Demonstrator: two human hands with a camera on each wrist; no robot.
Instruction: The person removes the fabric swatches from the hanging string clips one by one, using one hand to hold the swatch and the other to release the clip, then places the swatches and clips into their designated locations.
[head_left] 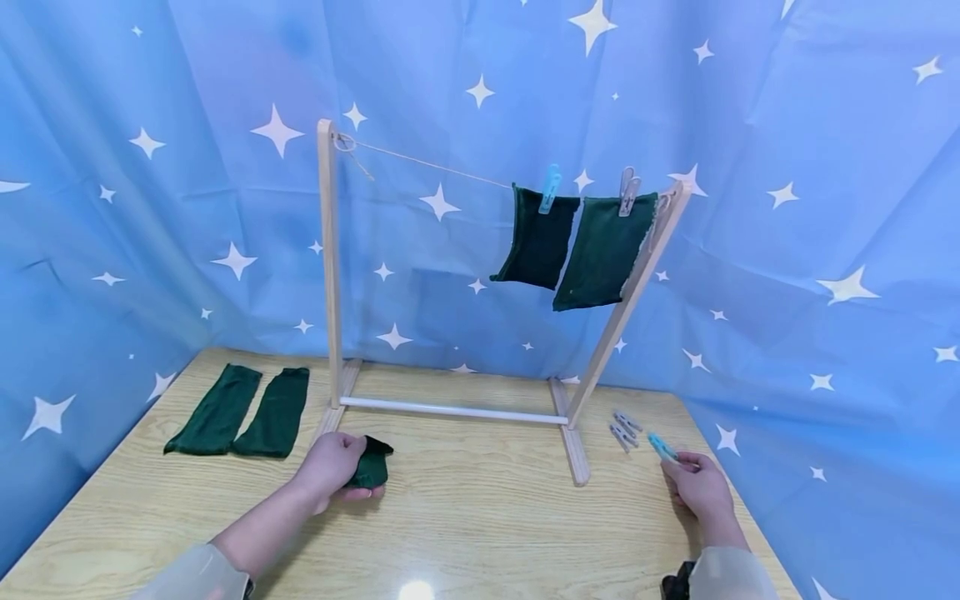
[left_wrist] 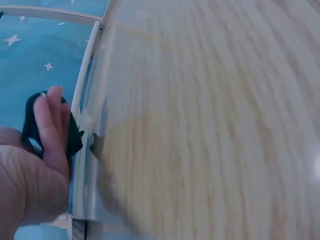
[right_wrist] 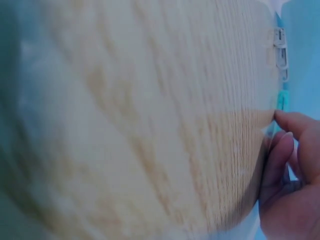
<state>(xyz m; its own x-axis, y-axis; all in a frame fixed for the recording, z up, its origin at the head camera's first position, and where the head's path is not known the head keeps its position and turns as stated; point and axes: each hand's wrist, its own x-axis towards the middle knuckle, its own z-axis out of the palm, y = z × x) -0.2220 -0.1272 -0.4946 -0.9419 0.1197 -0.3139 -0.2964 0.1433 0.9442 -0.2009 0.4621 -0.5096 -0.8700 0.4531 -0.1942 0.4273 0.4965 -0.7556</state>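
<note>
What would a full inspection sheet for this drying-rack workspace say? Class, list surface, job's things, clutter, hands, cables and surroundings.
Surface: light wooden table, glare spot at the near edge.
Job's things: bunched dark green cloth gripped by the left hand; blue clothespin pinched by the right hand.
Clutter: wooden rack with a string line; two hung green cloths, each pegged; two flat green cloths at the table's left; spare grey clothespins.
Hands: both low over the table, each holding something.
Cables: nothing seen.
Surroundings: blue star-print backdrop.
</note>
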